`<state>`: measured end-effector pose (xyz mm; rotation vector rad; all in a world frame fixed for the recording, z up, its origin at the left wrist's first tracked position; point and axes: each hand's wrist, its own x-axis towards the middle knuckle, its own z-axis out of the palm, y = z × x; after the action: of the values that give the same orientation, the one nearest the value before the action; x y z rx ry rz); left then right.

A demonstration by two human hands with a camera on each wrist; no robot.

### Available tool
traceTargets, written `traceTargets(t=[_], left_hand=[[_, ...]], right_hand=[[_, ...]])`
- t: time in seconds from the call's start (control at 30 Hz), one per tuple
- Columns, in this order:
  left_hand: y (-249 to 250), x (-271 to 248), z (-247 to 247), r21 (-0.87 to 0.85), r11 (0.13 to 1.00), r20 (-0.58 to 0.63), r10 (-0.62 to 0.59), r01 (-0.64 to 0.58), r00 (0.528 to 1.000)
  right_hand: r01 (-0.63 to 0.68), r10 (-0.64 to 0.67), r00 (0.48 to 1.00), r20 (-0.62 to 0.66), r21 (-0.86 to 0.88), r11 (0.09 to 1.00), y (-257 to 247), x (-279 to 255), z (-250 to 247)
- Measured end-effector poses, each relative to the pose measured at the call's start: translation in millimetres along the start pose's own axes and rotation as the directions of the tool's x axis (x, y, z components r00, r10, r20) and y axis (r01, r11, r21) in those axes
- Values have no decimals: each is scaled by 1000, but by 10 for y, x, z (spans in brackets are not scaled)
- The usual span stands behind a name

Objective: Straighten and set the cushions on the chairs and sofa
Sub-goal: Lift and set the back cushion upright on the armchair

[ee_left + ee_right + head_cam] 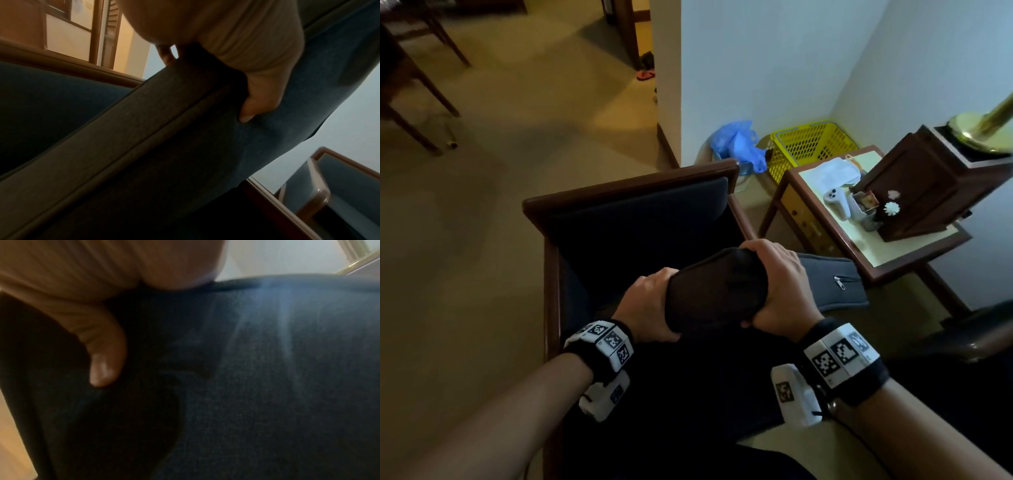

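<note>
Cushion [717,291] is gripped by left hand [650,305] and right hand [777,284] above the chair [619,192]; lowering flat onto the seat is judged next.

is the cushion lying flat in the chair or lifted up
Lifted: the left hand and right hand grip the cushion on edge above the chair seat.

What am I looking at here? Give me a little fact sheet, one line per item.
place: room corner, wooden armchair with dark blue padding
held item: dark cushion, lifted over the seat
left hand: grips the cushion's left edge
right hand: grips its right edge, fingers over the top
second cushion: zipped, lying beside the chair's right arm
side table: white cloth, white controller, dark wooden box
floor by wall: yellow basket, blue plastic bag
</note>
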<state>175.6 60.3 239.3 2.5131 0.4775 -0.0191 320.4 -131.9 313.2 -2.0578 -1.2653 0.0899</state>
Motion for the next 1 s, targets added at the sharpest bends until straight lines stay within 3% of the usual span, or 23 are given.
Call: traceTargets(t=[0.13, 0.27, 0.37, 0.5, 0.6, 0.7, 0.87, 0.93, 1.0], left_hand=[[211, 10, -227, 102, 994, -27, 46, -43, 999], [503, 29, -707, 193, 971, -64, 154, -139, 986], [648, -28, -1013, 202, 972, -74, 140, -123, 987], [683, -79, -1000, 313, 949, -24, 62, -51, 998], [506, -95, -613, 376, 926, 47, -42, 21, 998], [363, 27, -113, 386, 920, 97, -117, 71, 988], [251, 242, 453, 366, 926, 190, -173, 94, 966], [238, 230, 595, 340, 937, 200, -152, 77, 968], [190, 197, 650, 275, 958, 195, -138, 81, 971]], right_hand=[[-2, 6, 998, -59, 76, 997, 55, 79, -199], [-13, 53, 991, -123, 309, 951, 34, 233, -641], [3, 64, 988, -142, 430, 903, -5, 285, -788], [-55, 134, 985, -110, 535, 843, 275, 160, -507], [-189, 231, 973, -20, 508, 840, 586, -11, -1], [-406, 455, 890, 35, 514, 755, 892, -225, 402], [-753, 691, 656, 303, 325, 572, 1204, -424, 432], [-812, 743, 574, 344, 355, 464, 1186, -431, 421], [-829, 776, 542, 322, 356, 431, 1142, -411, 463]])
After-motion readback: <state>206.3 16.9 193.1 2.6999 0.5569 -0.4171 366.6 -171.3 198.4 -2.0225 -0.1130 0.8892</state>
